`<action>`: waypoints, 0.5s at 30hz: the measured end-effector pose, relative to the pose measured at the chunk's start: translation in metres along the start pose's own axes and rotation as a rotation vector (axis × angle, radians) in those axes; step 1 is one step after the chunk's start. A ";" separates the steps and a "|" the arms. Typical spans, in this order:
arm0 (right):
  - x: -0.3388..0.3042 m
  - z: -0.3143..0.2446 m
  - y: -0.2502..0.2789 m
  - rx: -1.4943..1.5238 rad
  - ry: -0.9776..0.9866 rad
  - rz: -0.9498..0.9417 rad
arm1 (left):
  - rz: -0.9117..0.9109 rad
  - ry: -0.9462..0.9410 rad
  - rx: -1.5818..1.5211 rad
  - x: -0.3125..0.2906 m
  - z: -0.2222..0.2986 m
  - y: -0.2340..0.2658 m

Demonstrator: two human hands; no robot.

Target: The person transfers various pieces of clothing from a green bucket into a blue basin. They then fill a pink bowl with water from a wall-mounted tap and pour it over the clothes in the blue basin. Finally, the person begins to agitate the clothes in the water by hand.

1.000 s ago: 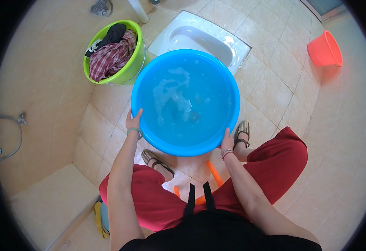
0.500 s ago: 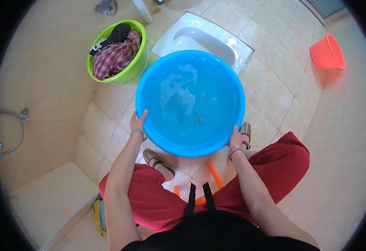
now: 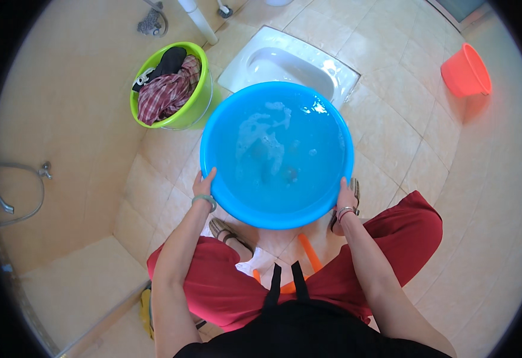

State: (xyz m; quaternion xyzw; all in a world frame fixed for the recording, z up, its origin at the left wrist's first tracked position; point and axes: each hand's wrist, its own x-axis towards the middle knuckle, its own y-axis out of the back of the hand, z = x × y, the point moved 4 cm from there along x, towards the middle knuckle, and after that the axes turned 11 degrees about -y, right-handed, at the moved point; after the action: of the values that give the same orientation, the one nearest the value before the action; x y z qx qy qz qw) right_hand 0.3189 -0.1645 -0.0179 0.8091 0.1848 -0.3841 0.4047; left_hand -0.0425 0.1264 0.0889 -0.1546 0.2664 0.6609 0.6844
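Observation:
A large round blue basin (image 3: 280,223) stands before me, holding cloudy blue-looking water (image 3: 273,191) with patches of white foam (image 3: 276,140) on it. A few indistinct dark spots show under the surface. My left hand (image 3: 204,182) grips the basin's near-left rim, thumb on the upper edge and the other fingers mostly hidden under the lip. On the near-right rim, my right hand (image 3: 346,196) has the same kind of hold, its fingers largely out of sight below the edge.
Beyond the basin is a white squat toilet (image 3: 237,71). A lime-green bucket (image 3: 198,107) of dark and plaid clothes (image 3: 168,92) stands at the far left, near a white pipe (image 3: 198,22). A coral-pink bucket (image 3: 465,71) sits far right. An orange stool (image 3: 310,253) is beneath me.
The whole view has shifted a little, so the basin, buckets and toilet sit slightly lower in it. Both hands keep hold of the basin's rim.

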 end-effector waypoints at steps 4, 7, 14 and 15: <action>0.002 -0.005 0.012 -0.003 0.012 -0.004 | -0.020 0.010 0.064 -0.013 0.010 -0.010; -0.028 -0.025 0.021 0.082 0.026 -0.031 | -0.066 0.029 0.068 -0.026 0.028 -0.015; -0.033 -0.013 0.012 0.101 0.039 -0.049 | -0.068 0.021 0.076 -0.021 0.018 0.006; -0.034 -0.013 0.011 0.093 0.028 -0.052 | -0.074 0.018 0.063 -0.022 0.017 0.007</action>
State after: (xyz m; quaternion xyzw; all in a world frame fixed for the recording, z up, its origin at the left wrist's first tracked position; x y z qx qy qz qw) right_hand 0.3101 -0.1609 0.0186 0.8272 0.1934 -0.3912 0.3541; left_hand -0.0466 0.1190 0.1160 -0.1488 0.2874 0.6248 0.7106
